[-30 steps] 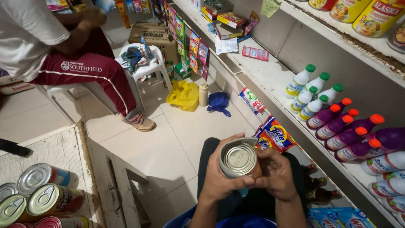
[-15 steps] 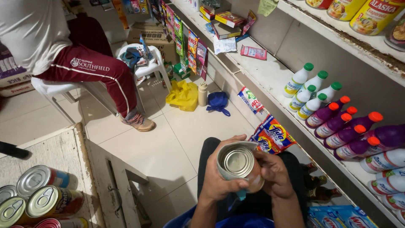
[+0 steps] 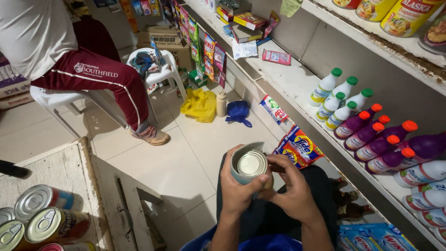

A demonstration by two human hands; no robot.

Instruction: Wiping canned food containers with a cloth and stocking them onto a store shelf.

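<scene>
Tin can (image 3: pixel 249 163), rigid, smooth-sided and likely weighty, sits clasped in left hand (image 3: pixel 238 188) and right hand (image 3: pixel 292 193); side wall offers best grip.

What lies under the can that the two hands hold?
Under the can show the person's dark-clothed lap and pale floor tiles. The left hand and right hand wrap it, hiding its lower end.

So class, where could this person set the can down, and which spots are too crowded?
Free: shelf between pink packet and white bottles; floor tiles by yellow bag. Crowded: cans lower left, purple bottles.
</scene>
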